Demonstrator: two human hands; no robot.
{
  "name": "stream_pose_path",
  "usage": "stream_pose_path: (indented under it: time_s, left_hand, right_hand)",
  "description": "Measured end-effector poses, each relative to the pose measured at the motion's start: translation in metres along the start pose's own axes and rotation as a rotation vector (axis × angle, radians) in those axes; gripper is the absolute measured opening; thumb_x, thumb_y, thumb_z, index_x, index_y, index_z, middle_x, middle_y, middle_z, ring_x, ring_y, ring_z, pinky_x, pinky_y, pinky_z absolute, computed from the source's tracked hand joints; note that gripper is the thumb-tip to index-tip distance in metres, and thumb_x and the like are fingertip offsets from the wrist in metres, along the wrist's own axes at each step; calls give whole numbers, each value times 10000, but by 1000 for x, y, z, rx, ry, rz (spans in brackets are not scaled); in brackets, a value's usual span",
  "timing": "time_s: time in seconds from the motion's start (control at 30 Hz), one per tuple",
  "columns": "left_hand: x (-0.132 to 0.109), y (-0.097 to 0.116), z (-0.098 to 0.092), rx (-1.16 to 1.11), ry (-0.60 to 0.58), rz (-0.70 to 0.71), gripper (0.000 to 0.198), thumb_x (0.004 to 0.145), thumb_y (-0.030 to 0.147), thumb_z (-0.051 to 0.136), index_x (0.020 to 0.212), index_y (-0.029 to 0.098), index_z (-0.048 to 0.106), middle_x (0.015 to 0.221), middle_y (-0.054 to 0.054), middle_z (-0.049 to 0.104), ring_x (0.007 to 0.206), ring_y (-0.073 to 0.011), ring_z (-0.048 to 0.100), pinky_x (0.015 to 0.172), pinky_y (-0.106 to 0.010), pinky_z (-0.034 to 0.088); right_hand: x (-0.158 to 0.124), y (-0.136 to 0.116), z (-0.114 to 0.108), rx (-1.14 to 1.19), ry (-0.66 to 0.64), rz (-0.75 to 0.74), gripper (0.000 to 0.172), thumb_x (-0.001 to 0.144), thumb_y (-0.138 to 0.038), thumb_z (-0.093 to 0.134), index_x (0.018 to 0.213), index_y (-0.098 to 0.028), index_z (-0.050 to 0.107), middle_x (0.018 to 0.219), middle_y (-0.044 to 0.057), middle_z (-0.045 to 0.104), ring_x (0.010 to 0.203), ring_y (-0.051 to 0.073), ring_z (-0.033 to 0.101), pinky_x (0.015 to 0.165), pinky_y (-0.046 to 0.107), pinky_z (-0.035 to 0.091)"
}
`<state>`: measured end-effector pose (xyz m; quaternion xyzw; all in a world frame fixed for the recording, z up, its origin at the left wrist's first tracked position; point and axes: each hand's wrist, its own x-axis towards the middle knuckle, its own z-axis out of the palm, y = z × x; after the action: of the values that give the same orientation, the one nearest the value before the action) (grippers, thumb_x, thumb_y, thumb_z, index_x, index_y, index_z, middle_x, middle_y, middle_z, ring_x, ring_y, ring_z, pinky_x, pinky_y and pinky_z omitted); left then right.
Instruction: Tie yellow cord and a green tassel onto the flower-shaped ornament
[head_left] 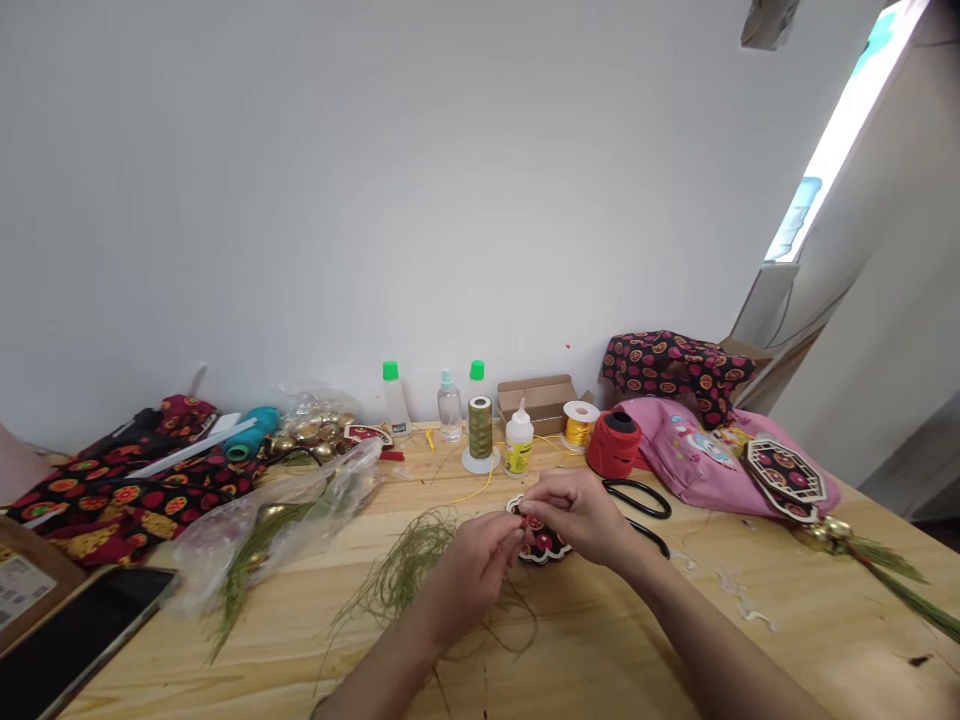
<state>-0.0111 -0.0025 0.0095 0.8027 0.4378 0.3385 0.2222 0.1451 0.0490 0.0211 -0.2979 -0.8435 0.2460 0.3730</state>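
The scalloped ornament (pixel 546 545) lies just right of your left hand (pixel 480 565) and partly under your right hand (pixel 576 512), both pinched, on what I cannot tell.

Left hand (pixel 480 560) and right hand (pixel 574 510), fingertips pinched, meet over dark floral scalloped plaque (pixel 547 550), pale-rimmed. Tangled olive-green thread (pixel 409 560) beside left hand; black loop handles (pixel 661 514) beside right.

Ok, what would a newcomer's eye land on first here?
Probably the left hand and right hand, close together at a dark scalloped piece, low in the middle. Then perhaps the loose green threads beside the left hand, and the pink fabric at the right of the wooden table.
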Motion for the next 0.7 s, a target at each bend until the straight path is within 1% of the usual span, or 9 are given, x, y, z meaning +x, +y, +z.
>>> stream_pose_path:
  time_s: [0.07, 0.13, 0.23, 0.33, 0.43, 0.53, 0.6, 0.63, 0.7]
  left_hand:
    - [0, -1, 1, -56, 44, -31, 281, 850, 244, 295, 669, 177, 500, 578, 19, 466, 562, -123, 444, 556, -219, 344]
    - [1, -3, 1, -108, 90, -85, 279, 851, 263, 295, 680, 176, 497, 548, 36, 425, 530, -116, 424, 534, -215, 335]
    - [1, -6, 0, -141, 148, -160, 286, 851, 283, 291, 673, 180, 489, 528, 48, 400, 507, -112, 408, 517, -215, 325]
    - [2, -7, -2, -68, 172, -183, 292, 843, 278, 308, 629, 184, 484, 517, 45, 423, 504, -117, 412, 506, -219, 312]
    - [2, -8, -2, 56, 150, -176, 297, 839, 264, 309, 643, 181, 516, 575, 11, 528, 560, -140, 472, 537, -234, 325]
    - [1, -8, -1, 159, 87, -151, 313, 843, 232, 282, 670, 178, 538, 650, -29, 594, 616, -161, 517, 575, -252, 343]
    - [1, -7, -1, 196, 34, -116, 300, 836, 205, 290, 672, 178, 540, 663, -38, 603, 626, -166, 524, 581, -256, 347]
    - [0, -7, -1, 193, 8, -94, 288, 833, 193, 296, 683, 178, 542, 675, -39, 605, 633, -166, 526, 586, -256, 350]
    - [0, -6, -2, 155, -35, -60, 268, 828, 184, 306, 717, 180, 550, 693, -37, 605, 645, -162, 523, 595, -253, 354]
  right_hand:
    - [0, 1, 4, 101, -5, 77, 203, 778, -255, 501, 686, -120, 622, 573, 9, 562, 505, 81, 498, 455, 165, 367]
    - [0, 2, 8, 85, -13, 57, 210, 791, -245, 483, 687, -123, 618, 576, 9, 557, 516, 83, 498, 470, 168, 369]
    - [-3, 3, 12, -154, -40, -91, 228, 818, -193, 427, 692, -138, 610, 566, 6, 522, 542, 88, 478, 513, 179, 348]
    - [-6, -1, 14, -471, -109, -207, 196, 805, -147, 405, 749, -148, 593, 604, 17, 522, 540, 101, 463, 487, 202, 302]
    - [-8, -9, 13, -715, -212, -240, 123, 757, -123, 459, 807, -151, 567, 683, 24, 558, 517, 105, 457, 445, 224, 239]
    - [-8, -17, 11, -832, -319, -249, 110, 757, -110, 459, 782, -147, 559, 706, 23, 568, 502, 101, 452, 425, 230, 195]
    - [-8, -18, 8, -826, -343, -246, 116, 766, -110, 452, 764, -149, 562, 698, 21, 566, 504, 98, 455, 422, 224, 200]
    - [-7, -17, 6, -794, -334, -242, 123, 770, -112, 451, 760, -152, 567, 691, 20, 563, 510, 97, 459, 426, 217, 215]
    - [-6, -14, 3, -670, -266, -229, 142, 783, -127, 448, 748, -157, 582, 665, 18, 557, 531, 94, 473, 451, 200, 266]
